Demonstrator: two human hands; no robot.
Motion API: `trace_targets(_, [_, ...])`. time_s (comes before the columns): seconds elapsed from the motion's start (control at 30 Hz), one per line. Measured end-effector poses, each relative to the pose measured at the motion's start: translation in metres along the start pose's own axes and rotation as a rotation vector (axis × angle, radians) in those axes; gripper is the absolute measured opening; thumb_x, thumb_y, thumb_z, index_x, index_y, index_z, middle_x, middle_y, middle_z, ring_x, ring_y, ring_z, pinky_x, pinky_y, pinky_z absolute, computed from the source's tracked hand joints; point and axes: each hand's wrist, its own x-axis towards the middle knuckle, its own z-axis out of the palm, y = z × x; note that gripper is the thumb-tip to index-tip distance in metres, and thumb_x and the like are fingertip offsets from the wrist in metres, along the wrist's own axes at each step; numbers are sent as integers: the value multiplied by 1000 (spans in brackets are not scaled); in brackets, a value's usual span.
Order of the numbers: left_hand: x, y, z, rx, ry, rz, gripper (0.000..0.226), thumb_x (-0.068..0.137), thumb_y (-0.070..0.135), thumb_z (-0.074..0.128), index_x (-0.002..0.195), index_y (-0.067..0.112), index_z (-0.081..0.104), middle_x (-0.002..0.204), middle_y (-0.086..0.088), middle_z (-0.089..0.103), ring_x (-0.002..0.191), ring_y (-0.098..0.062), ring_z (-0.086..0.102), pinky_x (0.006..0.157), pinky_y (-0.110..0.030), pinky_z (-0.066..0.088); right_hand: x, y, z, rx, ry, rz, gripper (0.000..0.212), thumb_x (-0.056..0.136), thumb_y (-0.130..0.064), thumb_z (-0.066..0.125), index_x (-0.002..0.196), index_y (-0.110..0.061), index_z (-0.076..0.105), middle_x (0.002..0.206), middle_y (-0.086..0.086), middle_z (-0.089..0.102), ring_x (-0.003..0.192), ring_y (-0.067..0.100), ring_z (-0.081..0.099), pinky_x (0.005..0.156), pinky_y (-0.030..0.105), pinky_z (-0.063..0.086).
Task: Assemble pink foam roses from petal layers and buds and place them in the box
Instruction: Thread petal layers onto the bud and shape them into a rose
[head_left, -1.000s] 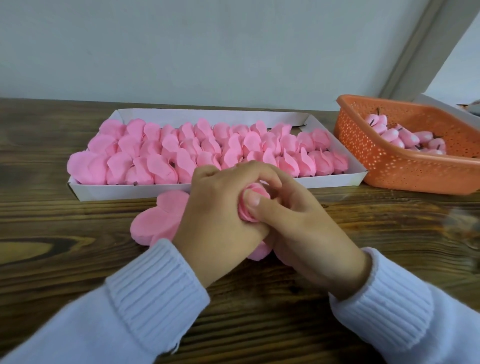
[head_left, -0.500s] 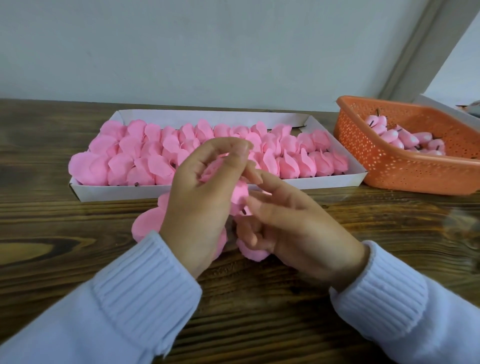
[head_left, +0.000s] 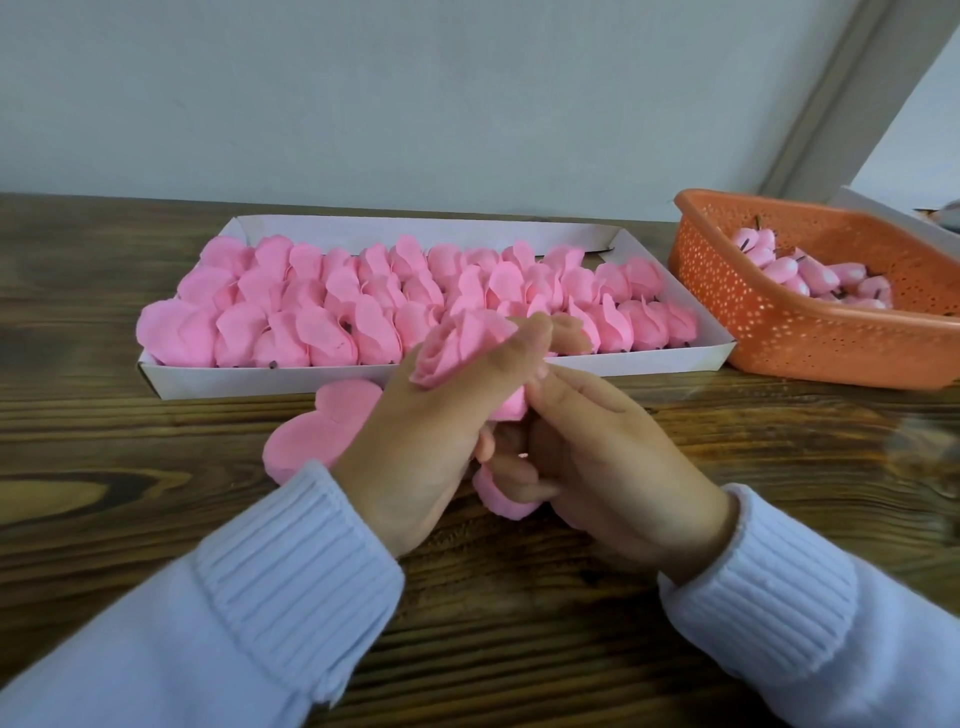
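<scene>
**Rose held up in front of the box**

The left hand (head_left: 415, 441) was clasped round a rose (head_left: 457, 345), fingers on its far side and thumb on the near one. It held the rose above the table (head_left: 130, 519), just in front of the near wall of the box (head_left: 260, 379). The rose was tilted. Its long axis ran from the lower end, down to the right, up to the bloom, and the spiral face pointed up and to the left.

The right hand (head_left: 597, 457) was just beside the left, fingers curled, with thumb and forefinger at the rose's lower end. I could not tell whether they pinched it. A pink petal piece (head_left: 501, 501) showed under its lower fingers, though I could not say if they held it.

A petal stack (head_left: 322, 436) lay flat on the table left of the hands, close to the box's near wall and partly hidden by the left hand.

The box lay lengthwise toward the far edge of the table, packed with rows of roses (head_left: 363, 301). Just beside its right end, at the table's far right, stood an orange basket (head_left: 779, 338) with buds (head_left: 815, 275) in it. Both wrists wore white ribbed sleeves (head_left: 291, 582).
</scene>
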Motion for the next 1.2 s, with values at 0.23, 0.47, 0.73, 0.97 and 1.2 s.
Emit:
trace_targets(0.23, [-1, 2, -1, 19, 4, 53, 21, 66, 47, 65, 70, 28, 74, 92, -9, 69, 38, -15, 52, 37, -19, 44, -1, -3, 2, 130, -73, 31, 23, 91, -18, 41, 83, -14, 62, 67, 4, 52, 53, 10, 43, 47, 25, 21])
trace_targets(0.47, [1, -1, -4, 21, 84, 69, 24, 65, 46, 67, 59, 23, 66, 92, -8, 70, 62, -44, 53, 42, -21, 43, -1, -2, 3, 128, -79, 58, 19, 91, -17, 38, 94, -6, 53, 66, 8, 58, 54, 10, 55, 48, 24, 29])
trace_targets(0.73, [-1, 0, -5, 10, -41, 4, 25, 70, 50, 72, 62, 27, 69, 99, -25, 67, 40, -18, 54, 36, -23, 45, 0, -2, 5, 126, -89, 117, 29, 93, -25, 36, 91, -2, 54, 70, 8, 61, 62, 15, 59, 52, 21, 43])
trace_targets(0.97, [4, 0, -9, -3, 8, -36, 48, 58, 61, 79, 67, 16, 65, 89, 1, 69, 56, -27, 49, 37, -19, 36, 1, -1, 8, -34, 11, 4, 19, 90, -21, 46, 101, -9, 57, 75, 1, 62, 66, 11, 58, 58, 19, 48])
trace_targets(1.2, [5, 4, -6, -63, 74, -45, 35, 70, 52, 60, 53, 22, 65, 84, -1, 70, 47, -14, 58, 37, -18, 40, 1, -3, 7, -29, -8, 21, 22, 90, -20, 47, 103, -7, 60, 85, 5, 65, 74, 14, 62, 64, 23, 52])
